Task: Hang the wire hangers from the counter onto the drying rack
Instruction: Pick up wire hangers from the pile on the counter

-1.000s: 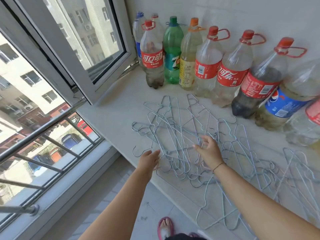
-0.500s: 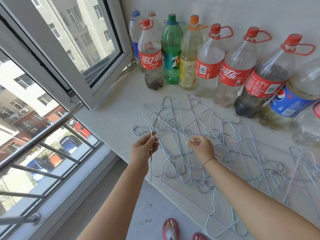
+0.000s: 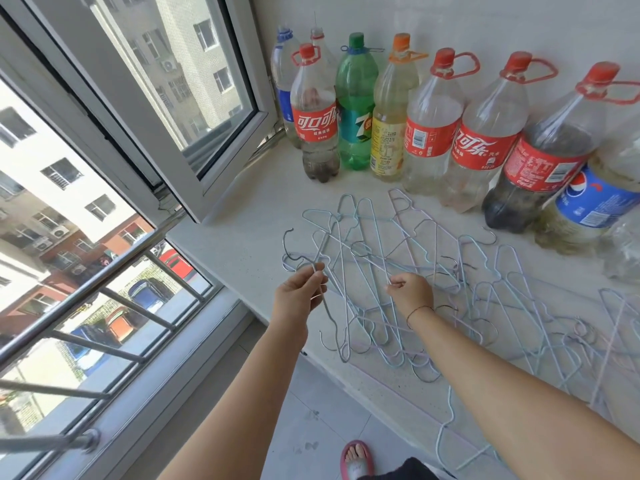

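Two hands (image 3: 300, 293) (image 3: 411, 293), at least ten bottles (image 3: 356, 109), many tangled hangers (image 3: 367, 237).

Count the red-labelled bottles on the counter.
4 red-labelled bottles along the wall: one left of the green bottle, three right of the yellow-labelled bottle; more may sit off-frame right.

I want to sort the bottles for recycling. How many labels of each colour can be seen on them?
Red labels: 4
Blue labels: 2
Yellow label: 1
Green label: 1
Total: 8 labels in view
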Available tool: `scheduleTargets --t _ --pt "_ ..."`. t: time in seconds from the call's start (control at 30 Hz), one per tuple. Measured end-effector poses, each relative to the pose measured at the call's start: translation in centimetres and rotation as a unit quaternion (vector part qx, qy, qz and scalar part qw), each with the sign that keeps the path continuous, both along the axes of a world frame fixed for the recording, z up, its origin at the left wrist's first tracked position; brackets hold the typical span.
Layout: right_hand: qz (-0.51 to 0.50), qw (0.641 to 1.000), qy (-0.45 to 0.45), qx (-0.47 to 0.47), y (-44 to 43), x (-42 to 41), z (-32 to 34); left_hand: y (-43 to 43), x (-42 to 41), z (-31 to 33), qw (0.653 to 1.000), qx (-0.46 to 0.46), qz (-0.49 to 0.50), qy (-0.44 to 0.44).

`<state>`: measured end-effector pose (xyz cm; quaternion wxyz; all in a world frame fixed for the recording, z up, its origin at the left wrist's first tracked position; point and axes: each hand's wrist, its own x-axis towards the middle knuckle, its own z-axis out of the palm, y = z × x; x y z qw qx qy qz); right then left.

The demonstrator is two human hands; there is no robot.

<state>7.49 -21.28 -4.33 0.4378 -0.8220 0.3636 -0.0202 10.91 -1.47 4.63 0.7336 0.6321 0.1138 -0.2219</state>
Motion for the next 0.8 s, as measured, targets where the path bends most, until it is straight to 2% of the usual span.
scheduleTargets --t 0.13,0.37,0.57,0.8 --pt "-0.045 0.998 -0.027 0.018 0.1 -0.3 0.2 -0.1 0.0 0.2 1.000 0.009 -0.014 -0.003" --pt "-0.085 0.971 -0.178 0.133 0.4 -1.9 2.9 0.0 -0.2 0.8 0.999 0.009 -0.029 -0.014" --pt "-0.034 0.938 -0.236 0.250 1.9 -3.3 7.2 1.8 -1.7 2.1 1.000 -0.006 0.011 -0.026" --pt "0.077 0.918 -0.241 0.307 5.8 -6.0 11.9 6.1 -7.2 4.6 0.992 -0.026 0.113 -0.043"
